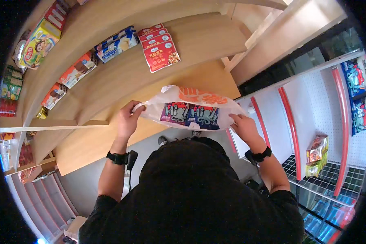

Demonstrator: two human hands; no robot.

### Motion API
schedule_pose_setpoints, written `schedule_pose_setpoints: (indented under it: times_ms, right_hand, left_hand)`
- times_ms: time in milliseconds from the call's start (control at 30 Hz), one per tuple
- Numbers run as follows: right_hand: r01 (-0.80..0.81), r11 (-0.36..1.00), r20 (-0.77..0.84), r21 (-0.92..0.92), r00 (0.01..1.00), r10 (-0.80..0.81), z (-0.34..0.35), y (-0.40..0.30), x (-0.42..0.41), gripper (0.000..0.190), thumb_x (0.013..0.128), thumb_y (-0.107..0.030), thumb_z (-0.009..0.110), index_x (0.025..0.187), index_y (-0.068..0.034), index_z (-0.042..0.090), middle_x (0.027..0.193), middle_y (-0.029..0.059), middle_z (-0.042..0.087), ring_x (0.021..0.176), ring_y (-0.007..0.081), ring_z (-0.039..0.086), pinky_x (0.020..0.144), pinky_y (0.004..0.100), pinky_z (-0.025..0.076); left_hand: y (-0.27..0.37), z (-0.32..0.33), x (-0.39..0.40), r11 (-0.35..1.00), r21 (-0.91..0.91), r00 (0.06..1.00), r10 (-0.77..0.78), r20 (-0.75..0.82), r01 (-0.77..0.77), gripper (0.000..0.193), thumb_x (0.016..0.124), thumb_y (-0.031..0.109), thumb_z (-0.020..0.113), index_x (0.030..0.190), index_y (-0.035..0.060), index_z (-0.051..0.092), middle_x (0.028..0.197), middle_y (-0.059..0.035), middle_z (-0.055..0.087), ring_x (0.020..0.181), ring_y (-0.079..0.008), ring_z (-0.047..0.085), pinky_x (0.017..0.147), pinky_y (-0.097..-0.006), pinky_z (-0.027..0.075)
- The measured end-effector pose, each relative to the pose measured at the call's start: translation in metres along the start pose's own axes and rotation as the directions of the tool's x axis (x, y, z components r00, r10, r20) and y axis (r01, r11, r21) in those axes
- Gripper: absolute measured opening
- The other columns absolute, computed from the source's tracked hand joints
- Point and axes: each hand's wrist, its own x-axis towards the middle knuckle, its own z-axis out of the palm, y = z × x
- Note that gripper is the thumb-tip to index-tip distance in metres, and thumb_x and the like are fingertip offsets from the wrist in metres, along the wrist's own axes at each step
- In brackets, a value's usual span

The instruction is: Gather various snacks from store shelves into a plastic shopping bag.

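Observation:
A white plastic bag point(152, 111) with orange print is stretched between my two hands, its mouth spread open towards me. My left hand point(130, 117) pinches the bag's left corner between thumb and fingers. The right edge is gripped by my right hand point(243, 125). Inside lie two snack packets side by side, a purple one point(174, 113) and a dark blue one point(203, 116), both with large lettering. The bag is over the edge of a light wooden surface point(109, 137). Each wrist wears a black strap with a device.
A curved wooden shelf ahead bears red flat packs point(161, 56), blue-and-white packets point(119, 47) and orange biscuit boxes point(78, 69). A yellow box point(41, 45) stands at upper left. On the right, white racks with red edge strips point(289, 131) hold snack packets point(317, 155) and hanging blue bags point(358, 79).

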Motion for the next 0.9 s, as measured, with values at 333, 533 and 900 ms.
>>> schedule_pose_setpoints:
  times_ms: [333, 533, 900]
  right_hand:
    - [-0.385, 0.877, -0.376, 0.288, 0.797, 0.473, 0.035, -0.014, -0.041, 0.077, 0.080, -0.034, 0.088, 0.137, 0.002, 0.051, 0.131, 0.0251, 0.056, 0.127, 0.0418, 0.053, 0.104, 0.0487, 0.046]
    - [-0.606, -0.047, 0.567, 0.794, 0.710, 0.418, 0.032, 0.010, -0.047, 0.038, 0.091, -0.035, 0.077, 0.090, 0.002, 0.068, 0.074, 0.0103, 0.066, 0.071, 0.0195, 0.064, 0.071, 0.0349, 0.052]
    - [-0.023, 0.084, 0.001, 0.996, 0.968, 0.250, -0.127, -0.060, 0.079, 0.021, 0.102, -0.020, 0.064, 0.107, 0.000, 0.067, 0.083, 0.0014, 0.061, 0.074, 0.0116, 0.058, 0.065, 0.0273, 0.046]
  left_hand:
    - [-0.014, -0.039, -0.026, 0.940, -0.313, 0.978, -0.082, 0.190, 0.140, 0.016, 0.102, 0.011, 0.063, 0.099, -0.0032, 0.069, 0.084, -0.0072, 0.073, 0.081, -0.0137, 0.067, 0.084, -0.0296, 0.052]
    - [-0.015, -0.051, -0.025, 0.950, -0.284, 0.984, -0.092, 0.155, 0.133, 0.018, 0.100, 0.015, 0.066, 0.095, -0.0024, 0.070, 0.080, -0.0087, 0.072, 0.079, -0.0163, 0.067, 0.084, -0.0325, 0.052]
    - [0.059, -0.089, 0.006, 0.867, -0.499, 0.994, -0.049, -0.095, -0.005, 0.022, 0.103, 0.018, 0.064, 0.111, -0.0017, 0.067, 0.075, -0.0032, 0.065, 0.073, -0.0118, 0.061, 0.068, -0.0261, 0.045]
